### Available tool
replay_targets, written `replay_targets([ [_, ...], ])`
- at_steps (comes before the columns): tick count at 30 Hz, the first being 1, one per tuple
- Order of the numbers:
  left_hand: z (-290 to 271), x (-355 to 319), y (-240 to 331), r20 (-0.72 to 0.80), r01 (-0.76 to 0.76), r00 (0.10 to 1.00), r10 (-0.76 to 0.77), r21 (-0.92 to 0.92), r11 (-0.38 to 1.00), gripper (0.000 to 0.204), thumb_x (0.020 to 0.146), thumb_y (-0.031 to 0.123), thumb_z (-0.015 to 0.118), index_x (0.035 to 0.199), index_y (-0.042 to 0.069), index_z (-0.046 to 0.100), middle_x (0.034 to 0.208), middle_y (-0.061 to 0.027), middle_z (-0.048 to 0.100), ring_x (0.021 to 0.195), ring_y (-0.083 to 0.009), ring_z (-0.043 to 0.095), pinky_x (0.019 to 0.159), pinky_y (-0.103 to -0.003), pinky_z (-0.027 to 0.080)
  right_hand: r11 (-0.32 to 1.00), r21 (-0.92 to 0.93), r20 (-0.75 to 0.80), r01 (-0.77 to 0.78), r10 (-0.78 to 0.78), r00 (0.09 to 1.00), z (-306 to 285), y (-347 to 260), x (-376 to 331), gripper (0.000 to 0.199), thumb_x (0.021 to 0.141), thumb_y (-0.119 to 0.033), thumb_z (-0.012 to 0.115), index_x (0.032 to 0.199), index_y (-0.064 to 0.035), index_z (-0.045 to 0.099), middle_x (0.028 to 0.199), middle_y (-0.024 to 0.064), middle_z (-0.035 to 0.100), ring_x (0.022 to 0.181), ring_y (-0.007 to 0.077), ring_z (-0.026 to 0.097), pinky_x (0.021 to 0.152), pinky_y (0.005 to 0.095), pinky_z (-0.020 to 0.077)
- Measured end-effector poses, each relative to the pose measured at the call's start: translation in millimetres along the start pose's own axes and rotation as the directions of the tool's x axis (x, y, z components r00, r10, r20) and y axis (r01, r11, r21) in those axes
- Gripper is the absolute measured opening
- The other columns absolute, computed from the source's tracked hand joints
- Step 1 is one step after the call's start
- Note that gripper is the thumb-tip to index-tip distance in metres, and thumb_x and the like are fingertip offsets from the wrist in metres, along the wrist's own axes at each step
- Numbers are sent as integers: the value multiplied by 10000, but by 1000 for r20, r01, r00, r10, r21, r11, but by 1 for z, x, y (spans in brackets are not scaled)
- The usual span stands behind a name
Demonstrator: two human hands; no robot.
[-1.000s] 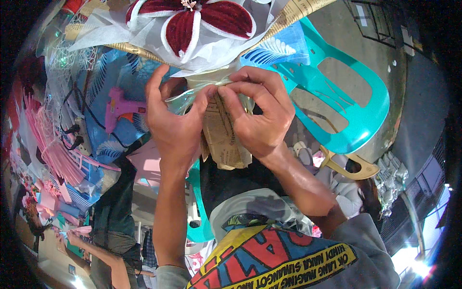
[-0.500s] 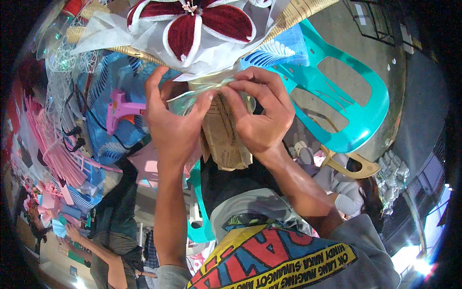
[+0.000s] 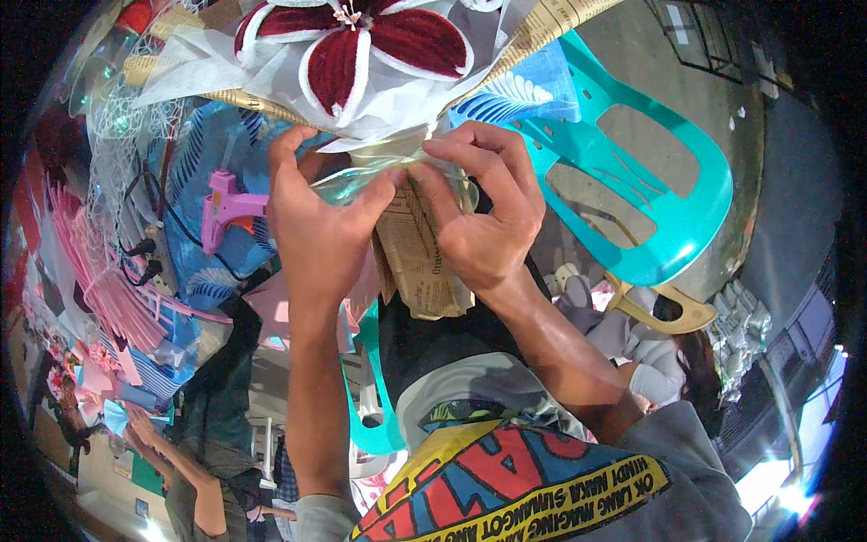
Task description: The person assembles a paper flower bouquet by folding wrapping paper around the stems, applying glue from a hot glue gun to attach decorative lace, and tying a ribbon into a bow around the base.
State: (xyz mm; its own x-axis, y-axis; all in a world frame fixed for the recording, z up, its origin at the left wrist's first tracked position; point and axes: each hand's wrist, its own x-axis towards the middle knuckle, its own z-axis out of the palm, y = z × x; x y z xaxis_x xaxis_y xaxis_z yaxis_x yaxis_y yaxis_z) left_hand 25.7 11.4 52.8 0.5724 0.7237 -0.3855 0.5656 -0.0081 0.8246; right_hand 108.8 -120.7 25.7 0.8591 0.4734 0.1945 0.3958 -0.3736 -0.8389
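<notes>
In front of me is a bouquet with a dark red fuzzy flower (image 3: 336, 72) edged in white. White tissue (image 3: 271, 86) and newsprint-patterned paper (image 3: 542, 27) wrap it, and its folded paper handle (image 3: 424, 271) points down toward me. A shiny, see-through ribbon (image 3: 348, 185) runs around the neck of the bouquet. My left hand (image 3: 321, 221) curls at the left of the neck, its thumb pressed on the ribbon. My right hand (image 3: 492, 203) pinches the ribbon at the middle of the neck, thumb and index finger nearly together.
Left of the bouquet, a pink glue gun (image 3: 226, 212) lies on a blue leaf-patterned cloth (image 3: 203, 280), near a bundle of pink stems (image 3: 113, 294). A teal plastic chair (image 3: 673, 244) stands at right. Another person's arm (image 3: 185, 461) reaches in at lower left.
My right fingers have shifted slightly left, staying at the ribbon. The flower has moved a little to the left and down. My left hand keeps its place.
</notes>
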Motion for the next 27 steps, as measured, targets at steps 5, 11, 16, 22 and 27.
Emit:
replay_targets([
  [5,-1,5,5,35,76,997,-73,-67,995,716,715,187,904,1258,-49,502,1124,-211,679,1031,-285,675,915,-384,523,997,43,-11,-57,57,998,0,-5,2,330,695,12,848,993,-80,738,1023,109,680,928,288,682,801,389,567],
  [11,-2,8,-3,108,81,992,-68,-121,989,746,716,217,905,1257,-79,485,1155,-234,653,1092,-291,637,963,-392,496,993,60,4,-99,99,995,0,-7,3,334,712,10,843,1016,-50,718,1033,130,693,970,315,690,840,400,564],
  [16,-8,15,-2,162,95,983,-82,-74,993,802,727,231,914,1288,-90,440,1158,-244,669,1063,-300,664,942,-388,513,988,103,12,-119,119,993,0,-4,2,335,731,13,829,1039,-42,709,1043,140,692,969,323,688,856,396,562],
  [22,-8,19,-1,177,57,983,-47,-50,997,816,724,222,922,1274,-107,416,1143,-274,680,1040,-307,683,921,-388,524,915,271,81,-299,288,954,-16,2,5,355,790,44,749,1133,-30,695,1048,105,688,908,225,668,829,346,544],
  [27,-7,20,-4,169,41,985,-32,-53,998,816,724,212,930,1269,-97,406,1160,-291,666,1057,-312,675,934,-391,517,937,157,51,-313,309,950,-30,9,9,341,819,61,714,1150,-13,686,1046,106,689,844,177,643,789,312,531],
])
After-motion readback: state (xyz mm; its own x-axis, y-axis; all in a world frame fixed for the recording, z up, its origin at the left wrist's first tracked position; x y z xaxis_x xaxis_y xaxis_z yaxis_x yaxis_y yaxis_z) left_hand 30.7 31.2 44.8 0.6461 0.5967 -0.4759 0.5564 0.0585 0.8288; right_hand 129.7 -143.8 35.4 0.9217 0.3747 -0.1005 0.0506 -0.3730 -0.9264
